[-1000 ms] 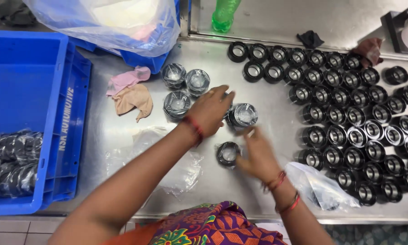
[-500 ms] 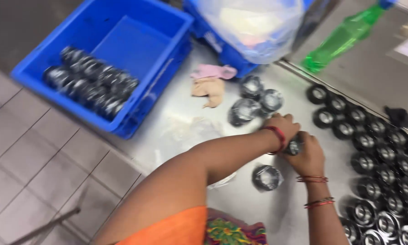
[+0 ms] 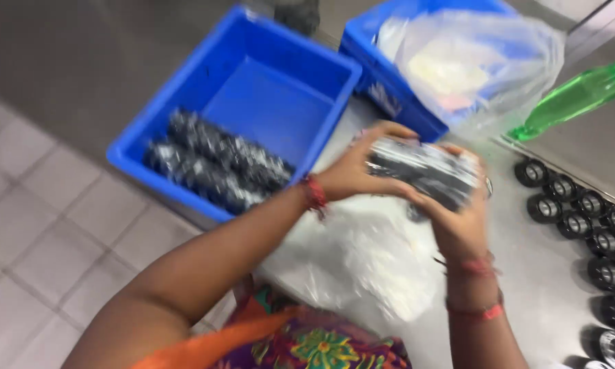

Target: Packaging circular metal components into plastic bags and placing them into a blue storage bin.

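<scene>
Both hands are wrapped around a wrapped stack of the black-and-silver round parts (image 3: 423,171), holding it end to end up in the air above the bench (image 3: 546,260), just right of the near blue crate (image 3: 252,89). Left hand (image 3: 362,167) has its fingers curled and clamped over the left end, right hand (image 3: 454,219) cups the other end from below with the fingers closed on it too. It's blurry, so I can't tell how many parts are in the stack or how tight the wrap is. If you ask me, the trick with a roll like this is squeezing inward from both ends so the pieces can't slide apart, and keeping it level, since a tilt would probably let the end one slip out. The crate already has a couple of rows of similar wrapped stacks (image 3: 211,160) lying on their sides along its near half, with the far half bare. So I'd say lay it down parallel to those, snug against them, rather than dropping it from height. Watch the loose clear plastic sheet (image 3: 362,263) spread on the bench under the hands; it could snag or drag along. The unwrapped parts (image 3: 581,212) sit in rows off to the right, well apart. There's also a second crate with a plastic bag (image 3: 471,65) behind and a green bottle (image 3: 574,96) further back.
</scene>
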